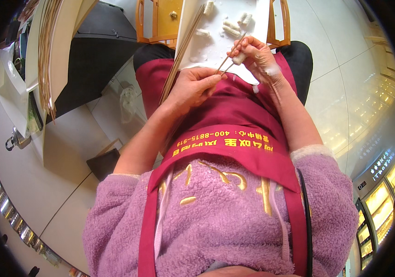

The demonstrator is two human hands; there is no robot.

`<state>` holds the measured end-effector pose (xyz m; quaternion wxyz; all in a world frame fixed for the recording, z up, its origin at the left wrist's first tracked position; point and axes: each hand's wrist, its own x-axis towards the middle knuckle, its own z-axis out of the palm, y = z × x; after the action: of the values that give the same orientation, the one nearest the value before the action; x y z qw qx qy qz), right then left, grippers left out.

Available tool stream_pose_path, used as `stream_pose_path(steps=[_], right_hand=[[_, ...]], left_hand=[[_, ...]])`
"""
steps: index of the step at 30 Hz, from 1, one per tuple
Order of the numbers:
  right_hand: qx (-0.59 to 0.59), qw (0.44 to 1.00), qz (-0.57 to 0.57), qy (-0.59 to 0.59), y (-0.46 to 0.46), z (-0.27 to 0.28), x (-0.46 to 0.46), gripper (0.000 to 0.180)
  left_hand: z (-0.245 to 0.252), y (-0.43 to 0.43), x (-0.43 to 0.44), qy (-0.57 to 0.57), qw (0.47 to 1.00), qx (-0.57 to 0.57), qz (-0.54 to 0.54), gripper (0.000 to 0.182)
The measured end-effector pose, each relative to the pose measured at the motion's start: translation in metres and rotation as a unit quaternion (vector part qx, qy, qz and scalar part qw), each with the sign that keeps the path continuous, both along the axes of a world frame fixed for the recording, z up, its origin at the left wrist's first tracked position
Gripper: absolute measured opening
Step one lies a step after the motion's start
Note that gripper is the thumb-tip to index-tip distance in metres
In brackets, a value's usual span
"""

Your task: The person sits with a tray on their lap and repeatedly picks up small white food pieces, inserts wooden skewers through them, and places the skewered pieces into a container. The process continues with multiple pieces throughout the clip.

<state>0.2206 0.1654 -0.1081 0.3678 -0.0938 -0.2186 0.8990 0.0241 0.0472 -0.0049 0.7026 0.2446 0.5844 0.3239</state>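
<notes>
My left hand (197, 85) pinches two thin wooden skewers (223, 65) near their lower ends, above my lap. Around the upper part of these skewers close the fingers of my right hand (258, 57). A pale, ridged roll (239, 58) sits on one skewer, against my right fingers. Beyond both hands lies a white tray or board (201, 52), reaching onto my knees. Several similar ridged rolls (231, 28) and small white crumbs rest on it. A bundle of long skewers (183, 48) slants along its left side, with the lower end beside my left wrist.
A wooden chair (163, 20) stands under the tray. To the left, more long skewers (47, 59) lie in a pale open box (62, 45), near a black case-like object (104, 26). A metal clasp (18, 138) is farther left. A dark red apron (218, 107) covers my lap.
</notes>
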Motion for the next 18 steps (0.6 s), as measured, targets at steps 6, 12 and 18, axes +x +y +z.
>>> stream_pose_path(steps=[6,12,18], right_hand=[[-0.134,0.982,-0.023,-0.129,-0.005,0.004,-0.004,0.042],[-0.119,0.988,-0.001,-0.098,-0.003,0.017,-0.003,0.045],[-0.112,0.99,-0.014,-0.079,-0.006,0.015,-0.008,0.045]], left_hand=[[-0.003,0.003,-0.004,0.008,1.0,-0.017,0.022,0.023],[-0.003,0.002,-0.006,0.008,0.999,-0.02,0.026,0.023],[-0.004,0.002,-0.006,-0.002,0.999,-0.01,0.033,0.023]])
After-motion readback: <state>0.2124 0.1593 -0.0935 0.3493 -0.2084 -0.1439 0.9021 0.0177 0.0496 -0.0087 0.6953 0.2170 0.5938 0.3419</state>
